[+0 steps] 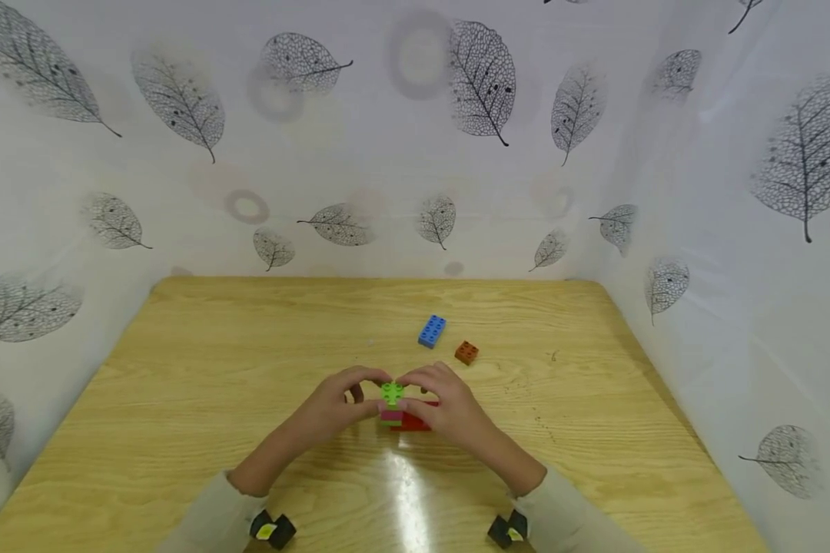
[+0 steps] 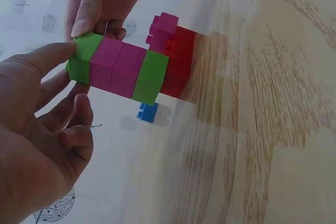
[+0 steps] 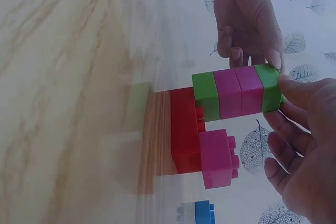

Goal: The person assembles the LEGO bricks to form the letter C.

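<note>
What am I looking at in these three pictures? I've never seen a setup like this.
There is no machine here: a person works with two bare hands. The wide picture comes from a camera on the head, looking forward and down. The other two come from cameras on the left and right wrists, and they show the tabletop turned on its side.

The left hand and right hand pinch the top of a stack of four toy bricks: green, pink, pink, green. It stands on a red brick, which also carries a separate pink brick. Farther back on the wooden table lie a blue brick and a smaller brown brick.
</note>
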Tool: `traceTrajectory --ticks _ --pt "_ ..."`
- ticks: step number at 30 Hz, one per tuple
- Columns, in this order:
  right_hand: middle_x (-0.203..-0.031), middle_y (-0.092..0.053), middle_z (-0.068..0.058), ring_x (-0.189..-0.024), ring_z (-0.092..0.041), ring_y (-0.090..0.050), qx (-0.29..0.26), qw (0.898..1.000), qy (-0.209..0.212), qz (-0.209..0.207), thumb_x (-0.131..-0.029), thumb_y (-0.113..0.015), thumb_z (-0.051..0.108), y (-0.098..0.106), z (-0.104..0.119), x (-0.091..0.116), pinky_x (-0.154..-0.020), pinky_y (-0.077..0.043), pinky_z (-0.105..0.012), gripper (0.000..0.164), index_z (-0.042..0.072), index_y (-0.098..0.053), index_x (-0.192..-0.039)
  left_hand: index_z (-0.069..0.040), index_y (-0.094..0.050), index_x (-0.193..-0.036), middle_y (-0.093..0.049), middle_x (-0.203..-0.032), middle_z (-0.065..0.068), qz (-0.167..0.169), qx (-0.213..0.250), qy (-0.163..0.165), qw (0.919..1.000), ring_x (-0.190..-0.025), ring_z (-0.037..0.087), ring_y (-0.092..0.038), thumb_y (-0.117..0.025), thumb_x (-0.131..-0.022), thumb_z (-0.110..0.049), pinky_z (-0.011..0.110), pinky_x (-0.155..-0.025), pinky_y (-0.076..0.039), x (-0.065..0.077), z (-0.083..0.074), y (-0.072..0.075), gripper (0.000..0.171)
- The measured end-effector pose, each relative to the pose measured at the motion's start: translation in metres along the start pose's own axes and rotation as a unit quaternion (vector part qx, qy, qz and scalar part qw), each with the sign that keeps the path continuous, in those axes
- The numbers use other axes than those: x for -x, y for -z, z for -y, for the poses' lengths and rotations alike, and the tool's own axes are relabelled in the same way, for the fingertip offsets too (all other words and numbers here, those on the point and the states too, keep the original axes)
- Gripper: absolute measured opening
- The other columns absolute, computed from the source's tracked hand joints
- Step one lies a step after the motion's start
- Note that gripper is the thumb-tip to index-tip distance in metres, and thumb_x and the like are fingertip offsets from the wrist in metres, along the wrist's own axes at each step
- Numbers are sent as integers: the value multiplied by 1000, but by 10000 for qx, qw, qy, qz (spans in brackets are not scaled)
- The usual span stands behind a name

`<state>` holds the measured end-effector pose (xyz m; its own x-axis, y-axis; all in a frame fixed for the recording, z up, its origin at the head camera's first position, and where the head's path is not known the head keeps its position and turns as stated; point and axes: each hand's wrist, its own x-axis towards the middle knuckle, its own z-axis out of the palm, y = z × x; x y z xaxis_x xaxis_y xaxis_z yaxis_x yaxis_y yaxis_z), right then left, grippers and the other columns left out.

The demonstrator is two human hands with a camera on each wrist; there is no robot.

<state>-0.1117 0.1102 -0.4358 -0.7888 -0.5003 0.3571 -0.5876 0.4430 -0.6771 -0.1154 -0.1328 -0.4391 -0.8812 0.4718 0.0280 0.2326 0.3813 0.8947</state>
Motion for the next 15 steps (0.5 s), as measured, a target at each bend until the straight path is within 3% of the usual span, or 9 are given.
traceTrajectory --ticks 9,15 --pt "-124 -64 9 -107 -17 -58 -131 9961 -774 396 -97 -66 41 18 -12 -8 -81 -50 -29 34 22 -69 -126 -21 -64 -131 -61 -128 0 16 70 141 9999 -88 21 -55 -72 -94 -35 28 -62 -50 0 0 -1 40" --pt "-120 -67 -4 -100 -26 -58 100 9971 -653 385 -97 -67 34 42 -38 -25 -77 -50 -29 33 19 -69 -126 -16 -63 -133 -62 -129 1 55 71 130 9999 -89 21 -55 -71 -95 -35 28 -63 -50 0 0 -1 43"
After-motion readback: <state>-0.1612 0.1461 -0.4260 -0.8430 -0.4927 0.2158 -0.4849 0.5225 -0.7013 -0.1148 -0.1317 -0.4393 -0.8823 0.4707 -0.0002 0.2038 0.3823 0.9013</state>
